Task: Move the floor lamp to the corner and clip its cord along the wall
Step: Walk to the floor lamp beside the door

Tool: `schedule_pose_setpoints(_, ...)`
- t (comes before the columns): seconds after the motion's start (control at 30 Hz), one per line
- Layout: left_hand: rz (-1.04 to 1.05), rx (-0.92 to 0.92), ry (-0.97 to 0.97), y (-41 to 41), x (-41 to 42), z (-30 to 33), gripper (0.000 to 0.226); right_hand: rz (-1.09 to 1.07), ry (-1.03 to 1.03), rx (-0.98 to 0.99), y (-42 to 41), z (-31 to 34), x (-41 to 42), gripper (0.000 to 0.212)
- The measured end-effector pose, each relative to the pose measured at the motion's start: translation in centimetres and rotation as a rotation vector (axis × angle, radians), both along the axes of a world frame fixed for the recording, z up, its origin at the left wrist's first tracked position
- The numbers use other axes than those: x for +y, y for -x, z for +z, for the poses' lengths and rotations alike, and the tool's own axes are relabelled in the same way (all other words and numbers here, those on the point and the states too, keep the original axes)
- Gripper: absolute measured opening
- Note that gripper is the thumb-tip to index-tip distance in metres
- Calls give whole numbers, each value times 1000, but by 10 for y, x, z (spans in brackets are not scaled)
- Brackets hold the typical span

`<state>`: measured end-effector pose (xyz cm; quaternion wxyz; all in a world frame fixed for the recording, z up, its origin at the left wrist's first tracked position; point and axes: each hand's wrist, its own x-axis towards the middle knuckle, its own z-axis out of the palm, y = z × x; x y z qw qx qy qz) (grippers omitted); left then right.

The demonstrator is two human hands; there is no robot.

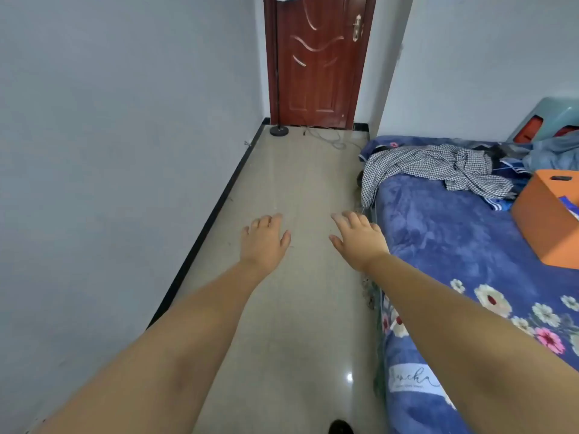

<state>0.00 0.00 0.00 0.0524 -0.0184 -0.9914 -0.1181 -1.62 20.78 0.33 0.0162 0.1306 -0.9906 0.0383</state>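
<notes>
Both arms out straight, palms down over the floor (pixel 297 189), nothing held. Left hand (pixel 264 241): fingers loosely spread, slightly curled at the tips, thumb sticking out to the side. Right hand (pixel 357 238): same, fingers fanned and relaxed, thumb out, empty. Neither hand touches anything; right hand is just beside the bed (pixel 454 233) edge, left hand nearer the black baseboard (pixel 219 195).

Using the door (pixel 316 61) as reference:
- Floor lamp (pixel 277 89) stands at the door's left edge, in the corner where the left wall (pixel 125 120) meets the door frame. Thin dark pole upright, round black base (pixel 279 131) on the floor right in front of the door's lower left corner. Lamp head mostly cut off at the top of the view, only a pale bit shows.
- Cord (pixel 332 140) is loose on the floor in front of the door's bottom edge, running rightward from the base area in a messy loop toward the bed's far corner. It lies on the tiles, not against the wall.
- Small pale item, maybe a clip (pixel 247 143), on the left wall just above the baseboard, a bit this side of the door. Too small to be sure.
- Hands are well apart from the door and lamp, far down the aisle toward me.
- Bed fills the right side of the aisle from the door: blue floral blanket, checked garment (pixel 438 170) heaped at the door end, orange box (pixel 548 227) further along.
- Dark shoe tip (pixel 340 427) at the bottom edge.
</notes>
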Motion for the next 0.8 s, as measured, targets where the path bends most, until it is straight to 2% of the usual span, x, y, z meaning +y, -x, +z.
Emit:
schedule_pose_setpoints(0.13, -7, -13, -23, 55, 17, -9, 47, -20, -49, -92, 52, -9, 14, 51)
schedule_pose_setpoints(0.3, -56, 40, 23, 160, 50, -3, 44, -43, -29, -65, 151, -8, 50, 53)
schedule_pose_setpoints(0.53, -9, 48, 12, 302, 96, 23, 45, -14, -13, -57, 301, 12, 102, 53)
schedule_pose_setpoints(0.8, 32, 53, 31, 462, 103, 21, 45, 81, -33, -33, 474, 7, 103, 54)
